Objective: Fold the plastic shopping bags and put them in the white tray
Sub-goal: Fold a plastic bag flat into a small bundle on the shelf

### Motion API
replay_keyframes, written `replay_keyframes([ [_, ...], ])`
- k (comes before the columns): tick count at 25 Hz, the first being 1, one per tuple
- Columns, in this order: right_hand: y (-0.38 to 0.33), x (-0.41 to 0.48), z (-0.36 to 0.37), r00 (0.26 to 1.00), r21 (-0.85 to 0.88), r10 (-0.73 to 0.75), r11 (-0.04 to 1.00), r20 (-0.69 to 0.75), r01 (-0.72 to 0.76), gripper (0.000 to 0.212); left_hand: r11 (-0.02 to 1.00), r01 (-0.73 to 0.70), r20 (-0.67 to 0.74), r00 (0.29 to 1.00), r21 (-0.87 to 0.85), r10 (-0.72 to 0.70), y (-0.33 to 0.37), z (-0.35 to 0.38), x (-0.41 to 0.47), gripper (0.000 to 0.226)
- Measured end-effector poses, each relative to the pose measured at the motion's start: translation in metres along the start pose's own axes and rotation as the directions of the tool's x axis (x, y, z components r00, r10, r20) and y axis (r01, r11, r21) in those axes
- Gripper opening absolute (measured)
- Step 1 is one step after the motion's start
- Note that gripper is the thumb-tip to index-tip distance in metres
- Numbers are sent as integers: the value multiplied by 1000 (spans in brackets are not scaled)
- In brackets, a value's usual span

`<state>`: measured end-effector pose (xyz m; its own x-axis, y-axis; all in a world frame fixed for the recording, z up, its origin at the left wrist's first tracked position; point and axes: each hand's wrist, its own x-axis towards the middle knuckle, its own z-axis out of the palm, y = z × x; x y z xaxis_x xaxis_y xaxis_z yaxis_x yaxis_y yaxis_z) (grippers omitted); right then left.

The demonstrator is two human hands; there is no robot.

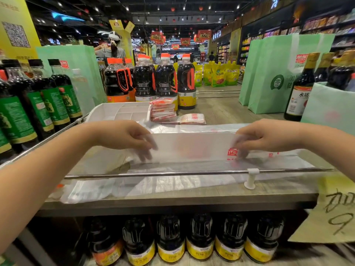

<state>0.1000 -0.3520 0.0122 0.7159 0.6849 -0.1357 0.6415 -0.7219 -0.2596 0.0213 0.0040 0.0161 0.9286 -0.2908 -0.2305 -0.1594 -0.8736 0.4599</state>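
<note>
On the counter [192, 199] lies a plastic bag [192, 146]. Your left grip [123, 135] and right grip [267, 137] pinch its lifted fold.

Dark sauce bottles [166, 79], green paper bags [272, 73]

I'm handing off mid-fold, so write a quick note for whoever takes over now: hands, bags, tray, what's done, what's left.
Left hand: pinches the left end of the plastic bag, half folded lengthwise on the shelf top.
Right hand: pinches its right end.
White tray: behind the left hand; no bags show in it.
Done: a stack of folded bags beside the tray's right wall, and one more folded bag next to it.
Left: finish this fold, fold the flat bags under the front rail, then put them all in the tray.
</note>
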Motion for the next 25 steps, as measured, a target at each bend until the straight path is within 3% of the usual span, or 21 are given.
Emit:
replay_keyframes([
  [8, 14, 6, -11, 988, -142, 156, 978, 13, -152, 27, 980, 155, -78, 986, 128, -146, -18, -1, 10, 9],
  [11, 25, 11, -12, 970, -219, 238, 945, -53, -243, 53, 969, 215, -83, 975, 121, -206, -25, -8, 7, 43],
  [13, 31, 15, -9, 962, -300, 258, 914, -92, -274, 76, 937, 276, -158, 956, 216, -245, -29, -9, 7, 69],
  [15, 36, 18, -1, 969, -403, 218, 881, -115, -246, 91, 887, 311, -270, 936, 341, -225, -30, -3, 11, 77],
  [17, 32, 20, 9, 984, -433, 139, 884, -110, -173, 91, 868, 202, -327, 944, 453, -49, -24, 10, 15, 74],
  [20, 15, 24, 23, 998, -292, 37, 955, -59, -53, 71, 850, -96, -188, 957, 519, 223, 4, 32, 24, 54],
  [23, -5, 35, 38, 997, -211, -67, 976, -26, 60, 61, 873, -187, 7, 979, 451, 206, 31, 53, 42, 56],
  [25, -11, 41, 47, 995, -177, -93, 980, 18, 95, 61, 879, -188, 62, 982, 438, 179, 35, 62, 52, 60],
])
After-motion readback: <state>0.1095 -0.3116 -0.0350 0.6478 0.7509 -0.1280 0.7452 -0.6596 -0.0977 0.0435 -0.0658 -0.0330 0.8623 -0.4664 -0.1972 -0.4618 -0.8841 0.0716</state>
